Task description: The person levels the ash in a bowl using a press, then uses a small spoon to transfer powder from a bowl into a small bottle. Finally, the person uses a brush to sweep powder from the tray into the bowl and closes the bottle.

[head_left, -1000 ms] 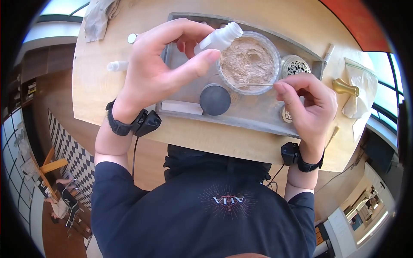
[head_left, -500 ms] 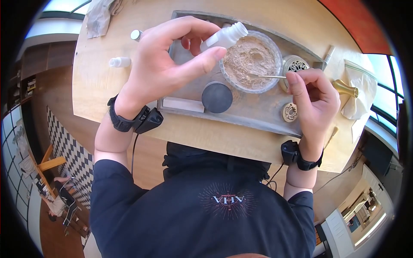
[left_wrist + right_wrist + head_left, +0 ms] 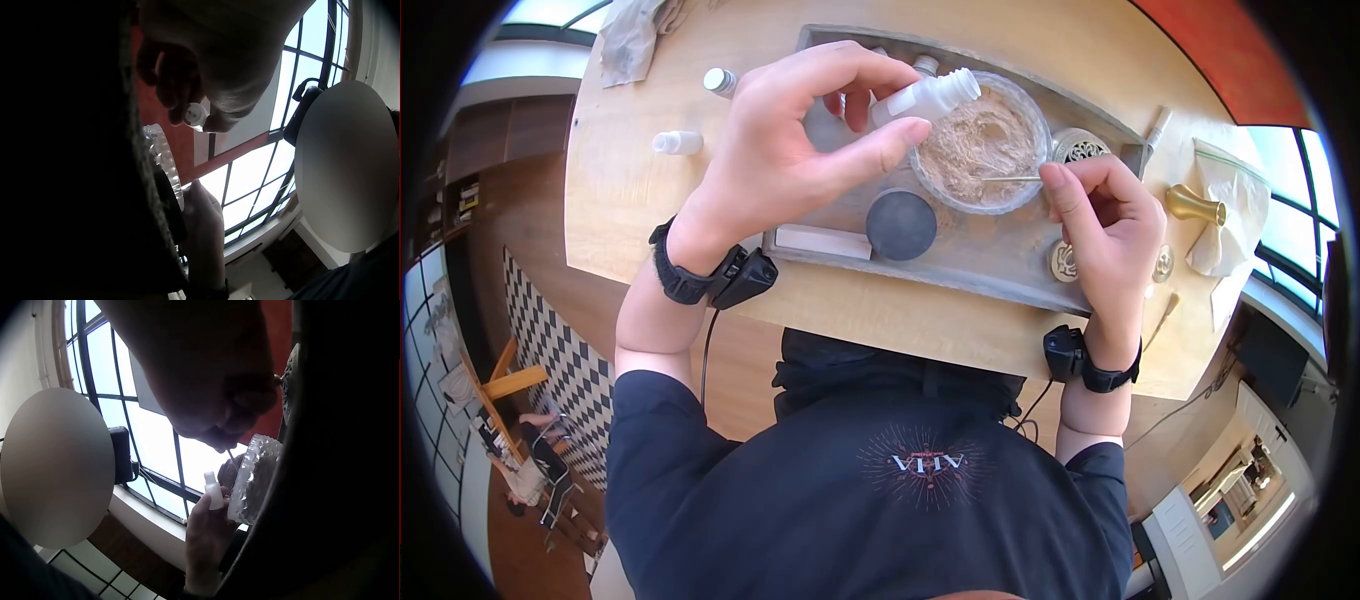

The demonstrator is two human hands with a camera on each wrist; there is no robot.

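My left hand (image 3: 785, 150) grips a small white translucent bottle (image 3: 930, 98) between thumb and fingers. The bottle is uncapped and tilted, its open neck pointing right over the rim of a glass bowl (image 3: 1005, 210). Light brown powder (image 3: 978, 140) fills much of this bowl. With thumb and forefinger, my right hand (image 3: 1115, 220) pinches a thin metal spatula (image 3: 1015, 179) that reaches over the bowl's right rim, its tip at the powder. In the right wrist view, the bottle (image 3: 214, 492) appears beside the bumpy glass wall of the bowl (image 3: 256, 481).
A grey tray (image 3: 990, 270) carries the bowl, a dark round container (image 3: 902, 225) and an openwork metal lid (image 3: 1082, 146). Left of it stand a small white bottle (image 3: 677, 143) and a capped one (image 3: 720, 82). A brass vase (image 3: 1195, 205) and plastic bag (image 3: 1235, 205) lie right.
The spatula has moved from the bowl's near rim further in over the powder, and its flat end no longer shows. My left hand has shifted slightly right with the bottle.
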